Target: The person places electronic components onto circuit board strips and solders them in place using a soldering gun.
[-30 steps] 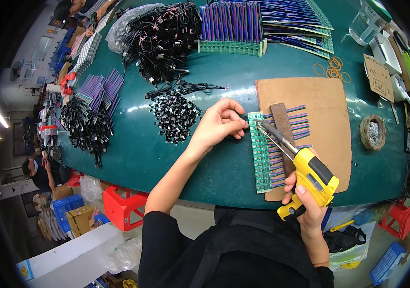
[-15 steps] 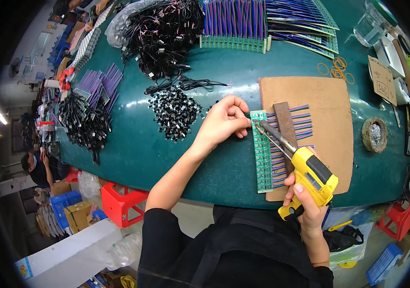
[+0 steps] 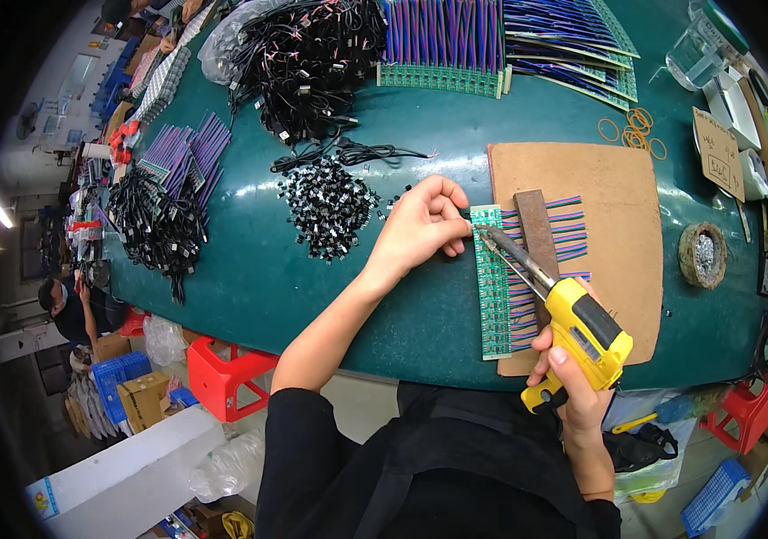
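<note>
My right hand (image 3: 573, 382) grips a yellow soldering gun (image 3: 586, 328), its tip pointing up and left at the top end of a green circuit board strip (image 3: 494, 296). Closed in a pinch, my left hand (image 3: 426, 229) is at the board's upper left edge; whatever lies between its fingertips is too small to make out. Striped blue, purple and red wires run right from the board. Across them lies a brown metal bar (image 3: 538, 242), resting on a cardboard sheet (image 3: 622, 242). To the left is a heap of small black and silver parts (image 3: 326, 208).
Black cables (image 3: 312, 72) pile up at the back, beside wired boards (image 3: 442, 54). Another bundle (image 3: 164, 216) lies at the left. Rubber bands (image 3: 637, 130), a jar (image 3: 703, 49) and a round bowl with silvery bits (image 3: 701, 255) are on the right. A red stool (image 3: 222, 382) stands below the table's edge.
The view has shifted very slightly. Both hands, the soldering gun and the board keep nearly the same places relative to each other.
</note>
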`<state>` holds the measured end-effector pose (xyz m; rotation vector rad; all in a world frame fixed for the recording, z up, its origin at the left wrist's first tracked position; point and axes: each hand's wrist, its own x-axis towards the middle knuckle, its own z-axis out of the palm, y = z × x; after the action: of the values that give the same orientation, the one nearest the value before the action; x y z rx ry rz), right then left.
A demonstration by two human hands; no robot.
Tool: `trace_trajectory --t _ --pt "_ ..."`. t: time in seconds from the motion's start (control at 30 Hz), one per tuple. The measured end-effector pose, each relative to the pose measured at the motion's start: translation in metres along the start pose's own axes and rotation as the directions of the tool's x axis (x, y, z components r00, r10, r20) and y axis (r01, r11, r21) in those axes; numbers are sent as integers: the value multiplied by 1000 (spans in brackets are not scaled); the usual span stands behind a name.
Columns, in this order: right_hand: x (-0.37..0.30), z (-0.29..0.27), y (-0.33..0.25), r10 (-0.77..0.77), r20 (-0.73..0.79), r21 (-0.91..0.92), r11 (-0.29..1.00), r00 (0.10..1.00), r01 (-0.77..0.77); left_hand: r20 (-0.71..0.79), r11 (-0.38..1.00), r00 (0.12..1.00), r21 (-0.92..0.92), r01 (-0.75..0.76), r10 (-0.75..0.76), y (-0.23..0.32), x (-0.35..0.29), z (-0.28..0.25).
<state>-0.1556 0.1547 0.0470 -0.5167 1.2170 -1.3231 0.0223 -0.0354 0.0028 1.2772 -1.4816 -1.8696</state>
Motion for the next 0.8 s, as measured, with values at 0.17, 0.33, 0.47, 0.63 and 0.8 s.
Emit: trace_trajectory --t 0.17,0.33,0.47,0.63,0.8 --pt "0 1 3 -62 -35 118 991 997 66 -7 1000 1000 -4 -7 7 -1 0 1" --pt "0 -1 -1 -33 -4 79 996 999 33 -13 1000 1000 13 -18 18 -2 0 1" --pt "-1 -2 0 -33 10 63 997 999 33 -14 1000 1000 10 -28 28 -3 0 2" --pt "-3 -2 6 -71 -42 131 989 997 76 -17 999 999 16 -30 31 -2 -1 3" --pt "-5 -4 9 -111 -44 151 982 993 117 -82 978 988 174 -115 131 -1 -10 -1"
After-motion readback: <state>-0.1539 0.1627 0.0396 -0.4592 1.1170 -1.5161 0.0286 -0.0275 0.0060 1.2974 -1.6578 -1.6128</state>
